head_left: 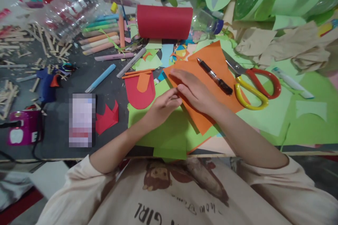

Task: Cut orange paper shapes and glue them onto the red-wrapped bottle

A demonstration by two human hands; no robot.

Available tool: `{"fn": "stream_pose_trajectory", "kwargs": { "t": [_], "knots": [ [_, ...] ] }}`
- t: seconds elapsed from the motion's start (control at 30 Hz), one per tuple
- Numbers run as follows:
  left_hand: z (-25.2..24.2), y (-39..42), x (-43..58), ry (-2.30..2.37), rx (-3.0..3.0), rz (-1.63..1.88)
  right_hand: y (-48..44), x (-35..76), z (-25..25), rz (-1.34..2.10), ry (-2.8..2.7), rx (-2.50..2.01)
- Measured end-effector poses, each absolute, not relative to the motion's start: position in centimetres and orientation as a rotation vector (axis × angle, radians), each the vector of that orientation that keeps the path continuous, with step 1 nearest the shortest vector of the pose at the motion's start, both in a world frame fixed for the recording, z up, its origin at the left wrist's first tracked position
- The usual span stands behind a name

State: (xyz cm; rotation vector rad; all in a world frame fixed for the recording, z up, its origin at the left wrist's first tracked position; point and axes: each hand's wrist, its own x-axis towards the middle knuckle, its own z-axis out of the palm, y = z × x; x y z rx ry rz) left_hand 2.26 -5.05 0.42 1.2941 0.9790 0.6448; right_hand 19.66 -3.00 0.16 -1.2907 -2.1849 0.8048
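We see an orange paper sheet [206,81] at the centre of the worktable, overlapping a green sheet [158,132]. The right hand [194,89] lies across its left part, palm down, with the fingers extended together rather than closed. The left hand [167,105] meets it at the sheet's left edge, its fingers bent; we cannot tell whether they grip anything. On the orange sheet we note a black-and-clear pen [214,76], and at its right edge scissors [239,70] with one red and one yellow handle. Left of the hands lies a rounded red paper piece [132,89] bearing an orange tab [143,82]; beyond the hands lies a red cylinder [164,22].
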Motion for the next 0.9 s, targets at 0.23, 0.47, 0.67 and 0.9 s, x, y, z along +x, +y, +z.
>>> {"fn": "stream_pose_trajectory", "kwargs": {
  "t": [0.23,0.47,0.67,0.9],
  "knots": [
    [0.0,-5.4,2.6,1.008,1.463,0.684,-2.5,20.2,-0.2,0.696,-2.304,-1.454],
    [2.1,-4.7,2.1,1.247,1.207,0.675,-1.2,22.2,-0.8,0.465,-2.253,-1.616],
    [4.2,-3.1,-0.1,1.237,1.288,0.709,-0.8,23.2,0.0,0.434,-2.066,-1.666],
    [5.1,-1.1,-4.8,1.272,1.463,0.716,-1.4,22.8,0.5,0.538,-1.706,-1.496]
  ]
}}
